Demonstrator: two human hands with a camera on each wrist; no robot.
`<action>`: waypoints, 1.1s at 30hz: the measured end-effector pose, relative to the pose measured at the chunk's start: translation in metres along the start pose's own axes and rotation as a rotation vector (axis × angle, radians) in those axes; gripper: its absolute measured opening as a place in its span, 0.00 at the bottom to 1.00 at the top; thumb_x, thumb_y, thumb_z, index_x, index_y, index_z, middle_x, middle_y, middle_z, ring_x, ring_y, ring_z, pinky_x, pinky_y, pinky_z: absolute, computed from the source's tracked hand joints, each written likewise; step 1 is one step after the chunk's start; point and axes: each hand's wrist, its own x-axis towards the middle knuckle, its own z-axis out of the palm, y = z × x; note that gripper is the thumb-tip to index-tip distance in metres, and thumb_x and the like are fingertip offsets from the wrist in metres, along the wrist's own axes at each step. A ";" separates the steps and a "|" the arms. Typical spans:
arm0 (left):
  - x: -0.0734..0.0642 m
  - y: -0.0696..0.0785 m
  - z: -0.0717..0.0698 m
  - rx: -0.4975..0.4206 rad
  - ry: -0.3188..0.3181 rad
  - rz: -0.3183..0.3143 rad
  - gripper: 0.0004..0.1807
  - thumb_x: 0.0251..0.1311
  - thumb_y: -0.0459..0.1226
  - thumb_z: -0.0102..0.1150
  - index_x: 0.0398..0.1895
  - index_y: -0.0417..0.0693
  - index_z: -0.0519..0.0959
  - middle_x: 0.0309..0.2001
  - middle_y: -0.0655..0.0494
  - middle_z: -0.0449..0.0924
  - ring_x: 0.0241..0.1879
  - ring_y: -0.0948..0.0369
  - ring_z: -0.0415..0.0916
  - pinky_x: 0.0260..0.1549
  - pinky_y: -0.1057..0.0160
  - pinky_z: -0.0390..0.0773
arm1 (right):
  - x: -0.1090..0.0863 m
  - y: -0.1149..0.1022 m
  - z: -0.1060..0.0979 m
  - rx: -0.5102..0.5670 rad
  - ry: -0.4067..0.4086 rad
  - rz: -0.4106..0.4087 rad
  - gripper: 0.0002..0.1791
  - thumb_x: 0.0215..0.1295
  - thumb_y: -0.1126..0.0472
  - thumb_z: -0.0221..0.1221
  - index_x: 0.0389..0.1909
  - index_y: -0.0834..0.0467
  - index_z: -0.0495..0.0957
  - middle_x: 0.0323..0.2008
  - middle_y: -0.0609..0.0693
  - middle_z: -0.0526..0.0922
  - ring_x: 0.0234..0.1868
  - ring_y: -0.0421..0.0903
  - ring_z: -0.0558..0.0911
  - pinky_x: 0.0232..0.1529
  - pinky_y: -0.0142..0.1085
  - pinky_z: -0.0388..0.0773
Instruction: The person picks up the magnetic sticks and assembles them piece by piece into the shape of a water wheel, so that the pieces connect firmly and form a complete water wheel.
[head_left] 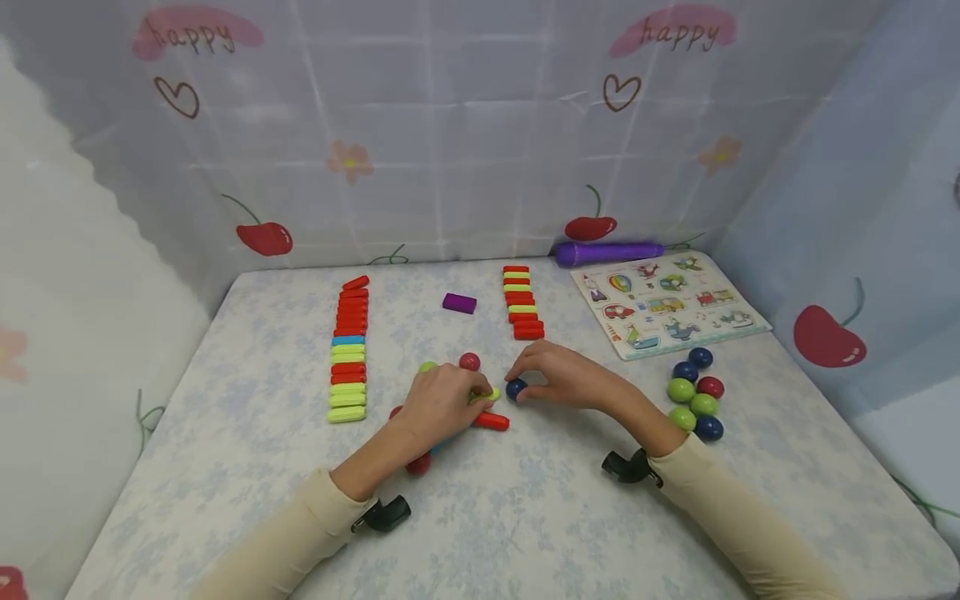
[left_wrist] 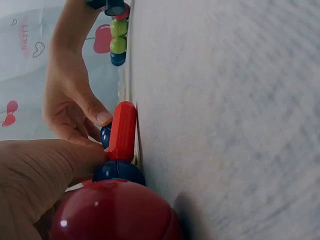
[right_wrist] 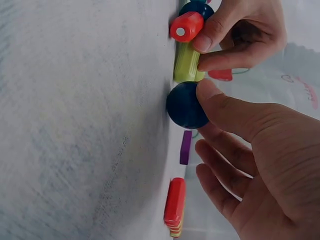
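Observation:
My left hand (head_left: 442,402) pinches a yellow-green rod (right_wrist: 186,64) between thumb and fingers, low over the table. My right hand (head_left: 564,377) holds a dark blue ball (head_left: 515,389) between thumb and fingertips, close to that rod's end. Beside the left fingertips lies a red rod (head_left: 492,422), its white tip facing the right wrist camera. Behind the left hand are a crimson ball (head_left: 469,361) and a green ball (head_left: 427,367). Under the left wrist another crimson ball (head_left: 418,464) and a blue rod (head_left: 437,448) show, partly hidden by the hand.
A long column of red, yellow-green and blue rods (head_left: 348,350) lies at left, a shorter one (head_left: 519,298) at the back. Between them sits a purple block (head_left: 460,303). A picture board (head_left: 622,321), a purple cylinder (head_left: 609,253) and several coloured balls (head_left: 704,405) are at right.

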 end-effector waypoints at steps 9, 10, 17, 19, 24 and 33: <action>0.000 -0.002 0.000 -0.033 0.019 0.000 0.08 0.65 0.44 0.77 0.44 0.55 0.94 0.37 0.62 0.92 0.27 0.65 0.82 0.20 0.67 0.73 | 0.001 0.003 0.003 0.039 -0.007 0.047 0.20 0.68 0.55 0.75 0.59 0.53 0.89 0.53 0.44 0.90 0.58 0.49 0.82 0.65 0.52 0.78; 0.000 -0.003 0.001 -0.037 0.025 0.000 0.08 0.64 0.44 0.78 0.44 0.54 0.94 0.37 0.62 0.92 0.25 0.66 0.80 0.19 0.67 0.72 | 0.001 0.003 0.004 0.035 -0.006 0.053 0.21 0.68 0.55 0.75 0.60 0.54 0.88 0.53 0.45 0.90 0.59 0.49 0.82 0.65 0.51 0.78; -0.001 -0.004 -0.001 -0.073 0.050 0.008 0.09 0.62 0.43 0.79 0.43 0.54 0.95 0.35 0.62 0.92 0.17 0.69 0.67 0.15 0.66 0.66 | 0.003 0.001 0.009 0.020 0.036 0.052 0.23 0.66 0.56 0.76 0.61 0.53 0.88 0.55 0.45 0.90 0.61 0.49 0.82 0.66 0.51 0.78; -0.001 -0.004 -0.003 -0.079 0.050 0.008 0.09 0.61 0.43 0.79 0.43 0.55 0.95 0.35 0.63 0.92 0.17 0.69 0.66 0.14 0.66 0.65 | 0.004 0.001 0.010 0.018 0.051 0.041 0.23 0.66 0.56 0.76 0.61 0.53 0.88 0.54 0.44 0.90 0.60 0.48 0.82 0.67 0.51 0.78; 0.001 -0.008 -0.007 -0.083 -0.007 0.025 0.10 0.62 0.44 0.79 0.45 0.54 0.94 0.36 0.63 0.92 0.20 0.69 0.70 0.17 0.67 0.70 | 0.004 0.000 0.011 0.015 0.061 0.033 0.23 0.66 0.55 0.76 0.61 0.52 0.88 0.54 0.44 0.90 0.60 0.48 0.82 0.66 0.52 0.78; -0.001 -0.028 -0.039 -0.070 -0.321 0.169 0.11 0.62 0.46 0.80 0.47 0.58 0.94 0.45 0.65 0.88 0.48 0.63 0.81 0.46 0.60 0.83 | 0.004 0.003 0.012 0.021 0.052 0.023 0.23 0.66 0.55 0.76 0.62 0.53 0.87 0.55 0.45 0.90 0.60 0.48 0.83 0.66 0.51 0.78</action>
